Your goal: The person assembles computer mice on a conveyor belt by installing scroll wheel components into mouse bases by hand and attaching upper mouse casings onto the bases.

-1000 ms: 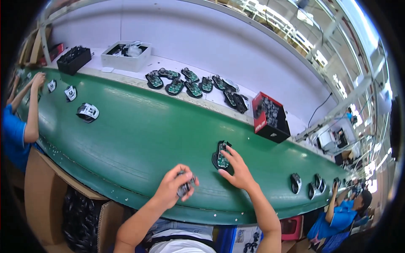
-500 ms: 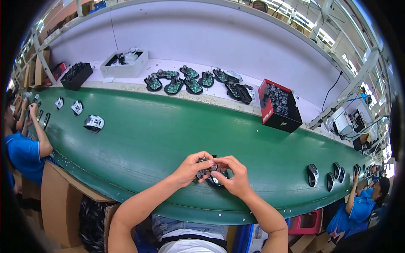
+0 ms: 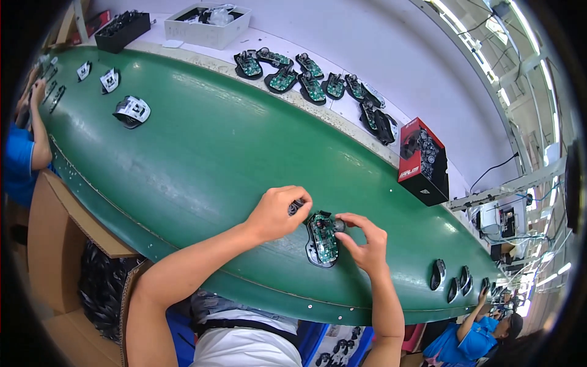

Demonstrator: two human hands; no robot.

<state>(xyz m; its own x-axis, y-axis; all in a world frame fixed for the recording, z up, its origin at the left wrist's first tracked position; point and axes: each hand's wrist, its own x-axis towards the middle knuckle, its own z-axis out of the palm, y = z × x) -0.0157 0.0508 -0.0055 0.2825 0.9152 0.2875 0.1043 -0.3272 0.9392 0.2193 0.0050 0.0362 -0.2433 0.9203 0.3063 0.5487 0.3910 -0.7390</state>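
Note:
A computer mouse base with a green circuit board (image 3: 323,240) lies on the green belt in front of me, its dark rim showing around the board. My right hand (image 3: 367,241) is at its right side, pinching a small round grey scroll wheel (image 3: 339,226) between thumb and fingertips. The wheel sits at the board's edge; I cannot tell whether it touches. Up and to the left of the board, my left hand (image 3: 280,211) is curled around small dark wheel-like parts (image 3: 296,207), partly hidden by the fingers.
Several open mouse bases (image 3: 312,87) line the back ledge, between a white bin (image 3: 211,30) and a red-and-black box of wheels (image 3: 422,160). Mouse pieces (image 3: 132,111) lie left on the belt (image 3: 214,165); finished-looking mice (image 3: 438,274) lie right. Co-workers (image 3: 465,342) sit at both ends.
The view has tilted and turned. My hands, close together over the board before, have moved apart, leaving the board uncovered. The left hand is now off to its upper left.

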